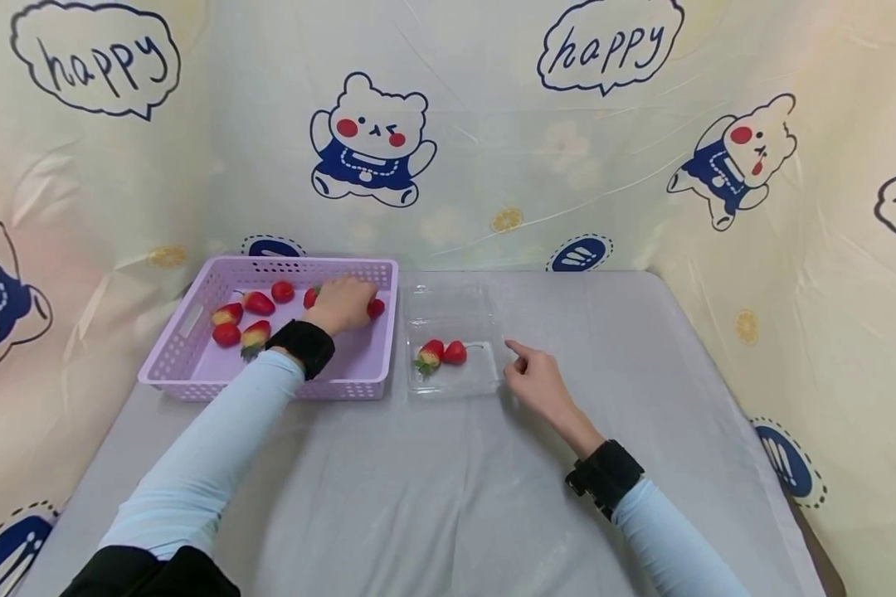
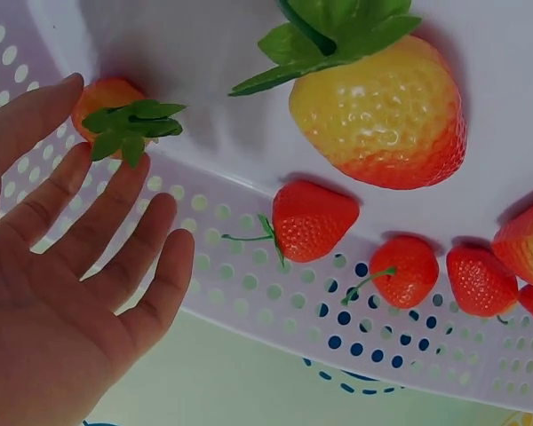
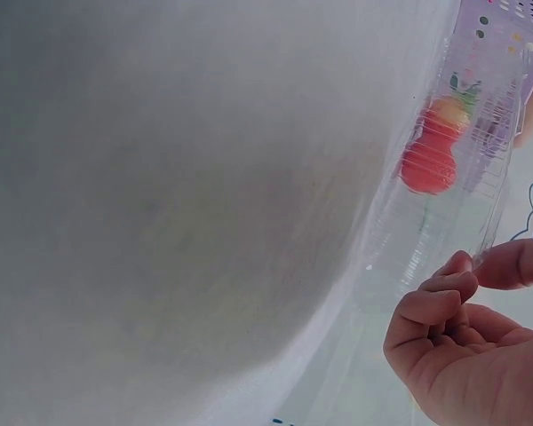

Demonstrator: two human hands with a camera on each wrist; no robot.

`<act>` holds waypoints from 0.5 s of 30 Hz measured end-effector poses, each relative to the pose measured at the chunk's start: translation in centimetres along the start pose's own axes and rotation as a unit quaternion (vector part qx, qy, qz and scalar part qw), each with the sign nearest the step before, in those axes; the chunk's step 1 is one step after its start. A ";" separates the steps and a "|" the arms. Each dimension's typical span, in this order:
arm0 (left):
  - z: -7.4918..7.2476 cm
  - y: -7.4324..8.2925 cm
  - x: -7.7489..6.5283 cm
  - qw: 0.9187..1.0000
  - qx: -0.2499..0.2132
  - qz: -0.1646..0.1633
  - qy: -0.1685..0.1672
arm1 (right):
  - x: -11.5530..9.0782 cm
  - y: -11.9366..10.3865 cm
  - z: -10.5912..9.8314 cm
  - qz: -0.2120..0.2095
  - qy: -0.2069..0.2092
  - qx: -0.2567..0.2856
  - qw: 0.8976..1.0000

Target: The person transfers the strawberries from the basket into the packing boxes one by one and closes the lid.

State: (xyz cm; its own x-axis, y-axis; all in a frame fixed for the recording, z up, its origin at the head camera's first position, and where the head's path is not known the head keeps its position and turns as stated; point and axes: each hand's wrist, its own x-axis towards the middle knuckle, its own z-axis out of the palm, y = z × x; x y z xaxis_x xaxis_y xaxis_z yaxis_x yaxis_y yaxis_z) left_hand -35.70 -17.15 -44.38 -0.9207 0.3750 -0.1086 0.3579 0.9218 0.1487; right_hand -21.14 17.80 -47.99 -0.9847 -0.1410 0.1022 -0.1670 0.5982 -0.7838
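My left hand (image 1: 343,303) reaches into the purple basket (image 1: 351,390) near its right wall. In the left wrist view, the thumb and first fingertips of that hand pinch a strawberry (image 2: 107,111) with green leaves, while the other fingers spread loosely. Beside the basket stands a clear plastic box (image 1: 455,390) with its lid raised at the back. Two strawberries lie in it, one red (image 1: 455,352) and one yellow-tipped (image 1: 429,355). My right hand (image 1: 541,381) pinches the box's right edge between thumb and index finger, its other fingers curled in.
Several more strawberries (image 1: 257,303) lie in the basket, mostly to the left of my hand; a large yellow-and-red strawberry (image 2: 382,120) is nearest the wrist camera. A grey cloth (image 1: 388,497) covers the table, and a printed curtain (image 1: 478,149) hangs round the back and sides.
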 end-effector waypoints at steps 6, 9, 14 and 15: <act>0.2 -0.1 0.0 1.000 0.004 -0.002 0.003 | -0.1 0.1 0.1 0.003 0.001 0.004 1.000; 0.3 0.0 -0.1 1.000 0.012 -0.005 0.004 | -0.2 0.1 0.1 0.009 0.001 0.010 1.000; 0.2 0.1 -0.1 1.000 0.016 -0.007 0.004 | -0.3 0.3 0.1 0.015 0.000 0.020 1.000; 0.2 0.1 -0.2 1.000 0.014 -0.008 0.003 | -0.3 0.3 0.1 0.014 0.001 0.019 1.000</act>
State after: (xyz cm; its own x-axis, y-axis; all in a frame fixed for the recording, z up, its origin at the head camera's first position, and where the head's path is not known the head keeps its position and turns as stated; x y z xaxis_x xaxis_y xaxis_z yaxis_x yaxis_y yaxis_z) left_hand -35.49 -17.08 -44.51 -0.9274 0.3593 -0.1040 0.3471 0.9303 0.1187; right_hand -20.88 17.88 -48.31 -0.9892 -0.1227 0.0805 -0.1367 0.5709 -0.8095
